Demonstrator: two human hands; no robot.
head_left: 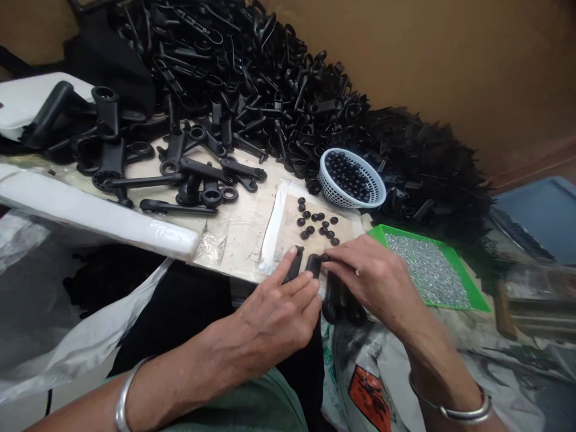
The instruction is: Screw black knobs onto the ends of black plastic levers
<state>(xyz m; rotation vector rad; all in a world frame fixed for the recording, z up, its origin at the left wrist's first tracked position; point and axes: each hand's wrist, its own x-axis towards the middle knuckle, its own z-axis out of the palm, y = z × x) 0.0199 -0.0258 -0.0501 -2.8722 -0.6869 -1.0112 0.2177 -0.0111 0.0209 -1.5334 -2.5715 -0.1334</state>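
At the table's front edge, my left hand (288, 300) presses down on black plastic handles, its thumb along one handle (294, 267) and its fingers over a second handle (314, 264). My right hand (375, 273) is closed in a pinch on a small dark piece (324, 258) at the tip of that second handle; the fingertips cover most of the piece. Below the right hand, more black handles (332, 297) jut over the edge. Just beyond both hands, several small black beads (324, 225) are scattered on a taped board (281, 234).
A pale blue basket (378, 195) of black beads stands behind the board. To the right sits a green tray (479, 297) of small metal pieces. Black plastic parts (252, 72) are heaped along the back. A white wrapped strip (90, 207) lies at left, a printed bag (369, 390) below.
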